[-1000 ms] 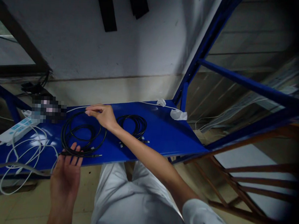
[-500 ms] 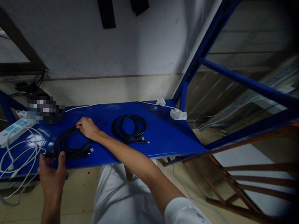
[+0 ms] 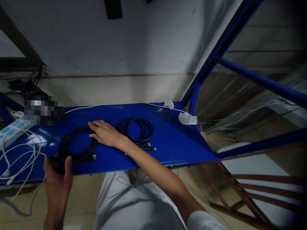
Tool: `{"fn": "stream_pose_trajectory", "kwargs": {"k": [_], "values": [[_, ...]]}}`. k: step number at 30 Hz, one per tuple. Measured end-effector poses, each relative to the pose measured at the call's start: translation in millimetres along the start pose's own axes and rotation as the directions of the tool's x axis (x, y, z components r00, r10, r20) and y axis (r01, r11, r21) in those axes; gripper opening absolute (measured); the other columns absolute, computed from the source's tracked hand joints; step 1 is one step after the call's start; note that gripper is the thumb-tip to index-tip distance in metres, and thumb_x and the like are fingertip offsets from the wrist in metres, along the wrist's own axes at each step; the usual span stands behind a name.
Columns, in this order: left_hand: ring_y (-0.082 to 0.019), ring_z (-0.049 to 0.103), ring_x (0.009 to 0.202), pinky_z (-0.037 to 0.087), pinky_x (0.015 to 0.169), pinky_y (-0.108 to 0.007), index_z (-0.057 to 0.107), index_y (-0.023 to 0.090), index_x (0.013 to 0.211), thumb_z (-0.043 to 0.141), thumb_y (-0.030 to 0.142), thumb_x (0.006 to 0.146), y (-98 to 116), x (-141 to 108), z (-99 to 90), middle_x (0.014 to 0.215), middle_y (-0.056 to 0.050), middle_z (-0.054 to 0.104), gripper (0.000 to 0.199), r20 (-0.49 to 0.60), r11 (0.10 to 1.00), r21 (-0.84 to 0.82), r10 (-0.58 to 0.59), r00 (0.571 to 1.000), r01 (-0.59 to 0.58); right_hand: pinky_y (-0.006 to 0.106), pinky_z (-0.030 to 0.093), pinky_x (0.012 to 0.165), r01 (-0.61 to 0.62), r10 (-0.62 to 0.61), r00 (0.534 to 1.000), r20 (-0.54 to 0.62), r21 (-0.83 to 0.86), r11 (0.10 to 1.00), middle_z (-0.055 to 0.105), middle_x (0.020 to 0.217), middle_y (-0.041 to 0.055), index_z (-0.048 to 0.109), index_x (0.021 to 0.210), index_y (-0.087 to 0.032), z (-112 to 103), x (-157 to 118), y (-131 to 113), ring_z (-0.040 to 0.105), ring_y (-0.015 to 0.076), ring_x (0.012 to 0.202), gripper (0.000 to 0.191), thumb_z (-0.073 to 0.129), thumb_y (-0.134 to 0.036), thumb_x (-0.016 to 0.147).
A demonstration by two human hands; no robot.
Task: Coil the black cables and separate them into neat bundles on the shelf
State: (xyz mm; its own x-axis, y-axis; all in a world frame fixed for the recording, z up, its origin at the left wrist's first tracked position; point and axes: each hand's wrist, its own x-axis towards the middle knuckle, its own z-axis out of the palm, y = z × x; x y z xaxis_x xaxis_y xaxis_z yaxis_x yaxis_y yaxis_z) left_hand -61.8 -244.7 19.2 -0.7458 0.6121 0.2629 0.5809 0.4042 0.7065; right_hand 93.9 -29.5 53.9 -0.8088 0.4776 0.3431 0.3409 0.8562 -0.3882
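A coiled black cable (image 3: 63,141) lies on the blue table (image 3: 167,142), left of centre. At the coil's lower left, my left hand (image 3: 58,172) has its thumb and fingers around a black part of the cable. My right hand (image 3: 104,132) rests at the coil's upper right edge, its fingers spread and touching the cable. Just right of that hand lies a second black cable coil (image 3: 149,128), partly behind my wrist, with its plug ends toward the front edge.
A white power strip (image 3: 7,134) and tangled white cables (image 3: 16,156) occupy the table's left end. Crumpled white pieces (image 3: 187,119) lie at the back right along a white cord. Blue frame posts (image 3: 195,96) rise at the right, beside a wooden chair (image 3: 262,187).
My right hand has opened from a pinch and shifted slightly right along the coil. The left hand stays at the coil's lower left. The camera view has shifted a little.
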Motion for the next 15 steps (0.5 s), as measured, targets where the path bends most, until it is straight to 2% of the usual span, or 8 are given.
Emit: {"fn": "stream_pose_trajectory", "kwargs": {"k": [4, 6, 8, 11, 13, 15], "values": [[-0.043, 0.061, 0.143, 0.048, 0.123, -0.059, 0.034, 0.010, 0.172, 0.068, 0.077, 0.092, 4, 8, 10.1, 0.153, -0.024, 0.063, 0.109, 0.009, 0.999, 0.005, 0.039, 0.999, -0.039, 0.052, 0.047, 0.124, -0.110, 0.109, 0.992, -0.064, -0.018, 0.994, 0.058, 0.161, 0.0230, 0.051, 0.162, -0.011, -38, -87, 12, 0.056, 0.0352, 0.150, 0.064, 0.054, -0.053, 0.114], [-0.045, 0.065, 0.136, 0.053, 0.117, -0.060, 0.039, 0.009, 0.168, 0.071, 0.080, 0.086, 5, 14, 12.5, 0.151, -0.025, 0.064, 0.113, 0.028, 0.999, 0.029, 0.017, 0.999, -0.018, 0.057, 0.047, 0.123, -0.198, 0.196, 0.978, -0.066, -0.022, 0.980, 0.058, 0.161, 0.0224, 0.051, 0.163, -0.014, -49, -132, 13, 0.054, 0.0387, 0.151, 0.079, 0.060, -0.067, 0.105], [-0.045, 0.068, 0.129, 0.057, 0.111, -0.061, 0.047, 0.008, 0.162, 0.073, 0.083, 0.081, 3, 23, 12.6, 0.146, -0.026, 0.065, 0.113, 0.051, 0.998, 0.064, 0.007, 0.999, -0.010, 0.058, 0.049, 0.121, -0.246, 0.244, 0.968, -0.054, -0.039, 0.968, 0.061, 0.158, 0.0233, 0.054, 0.161, -0.012, -54, -169, 14, 0.058, 0.0398, 0.147, 0.088, 0.063, -0.074, 0.099], [-0.047, 0.064, 0.129, 0.055, 0.112, -0.064, 0.063, 0.007, 0.142, 0.068, 0.086, 0.082, -1, 43, 9.8, 0.130, -0.025, 0.068, 0.099, 0.078, 0.980, 0.161, 0.102, 0.992, -0.113, 0.052, 0.053, 0.115, -0.246, 0.241, 0.968, -0.064, -0.080, 0.966, 0.070, 0.146, 0.0192, 0.061, 0.155, -0.015, -59, -202, 17, 0.065, 0.0349, 0.138, 0.074, 0.060, -0.069, 0.104], [-0.050, 0.057, 0.137, 0.050, 0.116, -0.065, 0.069, 0.009, 0.130, 0.061, 0.085, 0.086, -2, 61, 7.5, 0.115, -0.023, 0.070, 0.088, 0.089, 0.952, 0.223, 0.193, 0.977, -0.209, 0.048, 0.055, 0.109, -0.229, 0.221, 0.972, -0.074, -0.125, 0.965, 0.074, 0.135, 0.0164, 0.064, 0.151, -0.016, -63, -211, 24, 0.070, 0.0315, 0.128, 0.062, 0.057, -0.061, 0.109], [-0.048, 0.054, 0.139, 0.049, 0.117, -0.064, 0.069, 0.011, 0.130, 0.057, 0.081, 0.092, -1, 85, 7.4, 0.106, -0.020, 0.069, 0.080, 0.079, 0.932, 0.239, 0.263, 0.962, -0.274, 0.046, 0.055, 0.106, -0.209, 0.197, 0.977, -0.083, -0.177, 0.962, 0.076, 0.127, 0.0148, 0.066, 0.149, -0.016, -69, -215, 35, 0.072, 0.0294, 0.120, 0.057, 0.056, -0.057, 0.111]]}}
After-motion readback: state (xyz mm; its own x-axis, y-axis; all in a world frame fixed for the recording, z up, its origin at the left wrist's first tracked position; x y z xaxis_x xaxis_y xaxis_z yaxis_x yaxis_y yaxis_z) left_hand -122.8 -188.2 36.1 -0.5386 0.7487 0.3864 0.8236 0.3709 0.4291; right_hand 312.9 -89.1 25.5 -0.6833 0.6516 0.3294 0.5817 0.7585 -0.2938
